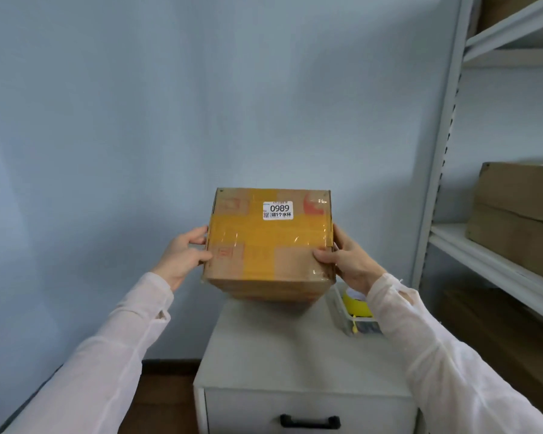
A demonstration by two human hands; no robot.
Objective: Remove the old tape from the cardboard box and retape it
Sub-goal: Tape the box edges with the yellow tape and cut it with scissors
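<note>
I hold a brown cardboard box (pixel 295 264) up above the white cabinet, its top tilted toward me. Wide yellow tape (pixel 264 234) crosses the top in two bands, and a white label (pixel 278 210) reading 0989 sits near the far edge. My left hand (pixel 184 253) grips the box's left side, thumb on the top face. Gripping the right side is my right hand (pixel 347 261), its thumb also on top. A yellow tape roll (pixel 355 303) lies in a clear tray, partly hidden behind my right wrist.
The white cabinet (pixel 289 346) with a black drawer handle (pixel 309 421) stands below the box. The clear tray (pixel 347 321) sits on its right edge. A grey metal shelf unit (pixel 496 264) with large cardboard boxes (pixel 521 214) stands at right. A pale blue wall is behind.
</note>
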